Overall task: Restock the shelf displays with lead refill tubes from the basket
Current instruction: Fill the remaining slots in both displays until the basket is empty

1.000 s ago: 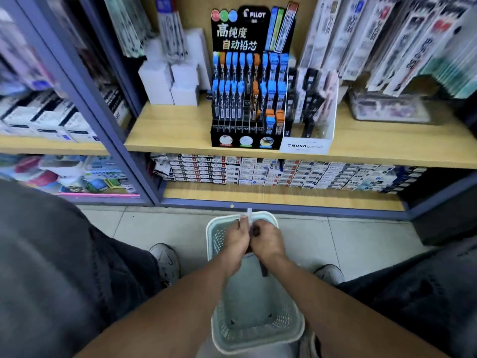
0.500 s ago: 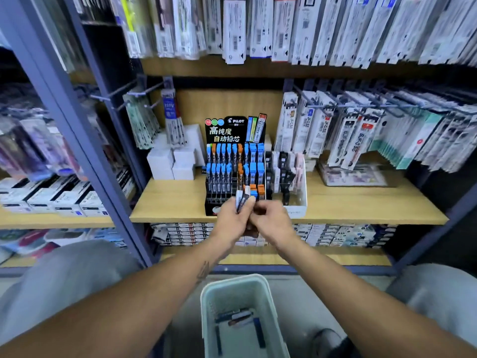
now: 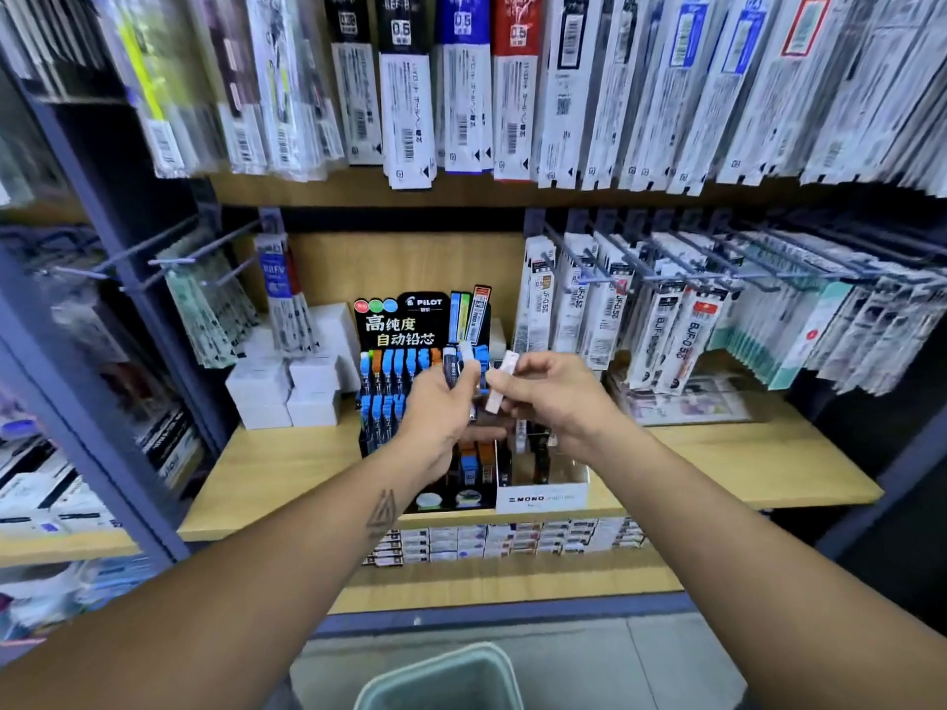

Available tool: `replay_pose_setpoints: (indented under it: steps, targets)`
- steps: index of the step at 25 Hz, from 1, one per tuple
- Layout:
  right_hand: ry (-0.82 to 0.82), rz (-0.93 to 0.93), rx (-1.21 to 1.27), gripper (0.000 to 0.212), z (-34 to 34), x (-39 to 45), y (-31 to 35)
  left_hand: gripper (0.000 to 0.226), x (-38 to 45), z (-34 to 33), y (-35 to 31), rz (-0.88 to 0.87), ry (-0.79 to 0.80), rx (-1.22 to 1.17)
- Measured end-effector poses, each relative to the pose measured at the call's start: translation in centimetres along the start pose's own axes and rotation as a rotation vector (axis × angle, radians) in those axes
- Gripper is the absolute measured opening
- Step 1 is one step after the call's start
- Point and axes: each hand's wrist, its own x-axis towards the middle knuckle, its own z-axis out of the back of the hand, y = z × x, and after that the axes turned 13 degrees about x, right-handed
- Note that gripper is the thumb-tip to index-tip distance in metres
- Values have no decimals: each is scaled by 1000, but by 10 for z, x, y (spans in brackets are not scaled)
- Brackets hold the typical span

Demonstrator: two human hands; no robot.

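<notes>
A few lead refill tubes (image 3: 453, 368) are gripped in the left hand (image 3: 441, 412); a pale tube (image 3: 501, 382) is pinched by the right hand (image 3: 556, 397). None is yet slotted into the Pilot display (image 3: 410, 397), so restocking is judged barely begun.

Head camera faces the shelf (image 3: 287, 468) closely, tilted downward.

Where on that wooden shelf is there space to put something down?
Bare wood shows on the shelf between the white boxes and the black Pilot display, and right of the Mono box, toward the shelf's right end. The middle is crowded with displays and both hands.
</notes>
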Motion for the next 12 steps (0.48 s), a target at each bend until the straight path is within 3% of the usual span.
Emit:
replay_pose_setpoints:
  steps: [7, 10, 12]
  targets:
    - [26, 20, -189, 18, 48, 46, 15, 20, 23, -9, -7, -26, 54, 8]
    - [-1, 14, -224, 37, 73, 55, 15, 20, 30, -12, -13, -38, 94, 4]
    - [-3, 25, -387, 34, 87, 51, 12, 20, 32, -18, -11, -20, 105, 1]
